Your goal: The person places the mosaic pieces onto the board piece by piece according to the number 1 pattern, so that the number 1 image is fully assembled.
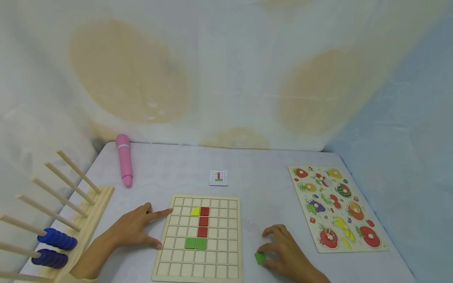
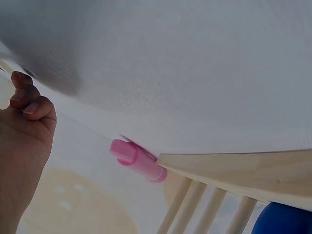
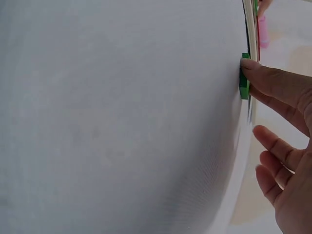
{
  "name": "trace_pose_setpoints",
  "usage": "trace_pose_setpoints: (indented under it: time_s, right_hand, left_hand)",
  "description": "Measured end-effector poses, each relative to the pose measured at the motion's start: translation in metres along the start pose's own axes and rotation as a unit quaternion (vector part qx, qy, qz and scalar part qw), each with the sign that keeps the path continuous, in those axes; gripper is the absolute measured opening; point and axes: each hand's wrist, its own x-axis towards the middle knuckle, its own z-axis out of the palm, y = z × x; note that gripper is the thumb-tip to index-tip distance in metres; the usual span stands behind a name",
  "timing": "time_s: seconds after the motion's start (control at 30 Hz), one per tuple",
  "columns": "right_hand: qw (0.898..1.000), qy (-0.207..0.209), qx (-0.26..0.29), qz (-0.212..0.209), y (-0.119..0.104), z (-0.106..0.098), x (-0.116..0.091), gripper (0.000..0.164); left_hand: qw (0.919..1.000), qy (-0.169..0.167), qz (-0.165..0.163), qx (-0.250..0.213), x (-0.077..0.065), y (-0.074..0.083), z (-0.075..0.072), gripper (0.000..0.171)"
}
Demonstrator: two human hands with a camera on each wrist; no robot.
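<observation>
A wooden grid board (image 1: 216, 270) lies flat on the table. On it are a yellow piece (image 1: 195, 212) with one slanted or rounded side, a column of three red square tiles (image 1: 203, 221), and two green square tiles (image 1: 196, 243) below. My left hand (image 1: 132, 228) rests at the board's left edge, index finger and thumb spread against it. To the right of the board, my right hand (image 1: 286, 251) pinches another green tile (image 3: 244, 78) between thumb and index finger, close to the tabletop. Its other fingers are loosely bent. Beyond the board lies a small printed card (image 1: 218, 177) showing a coloured grid pattern.
A wooden bead frame (image 1: 93, 212) with upright pegs and blue beads (image 1: 58, 239) stands at the left. Behind it lies a pink pen-shaped object (image 1: 124, 161). A fruit puzzle board (image 1: 327, 216) lies at the right. Patterned cloth (image 1: 233, 78) hangs behind the table.
</observation>
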Motion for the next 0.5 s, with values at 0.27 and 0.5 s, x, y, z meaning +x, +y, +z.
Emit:
trace_pose_setpoints:
  time_s: [0.27, 0.5]
  right_hand:
    - [0.995, 0.070, -0.029, -0.066, 0.0030, 0.0059, -0.0006, 0.027]
    - [0.991, 0.104, -0.027, -0.086, -0.0008, 0.0063, 0.0071, 0.028]
  left_hand:
    - [1.0000, 0.003, -0.004, 0.000, 0.0021, 0.0000, 0.0028, 0.098]
    - [1.0000, 0.002, 0.001, -0.002, 0.0036, 0.0010, 0.0013, 0.097]
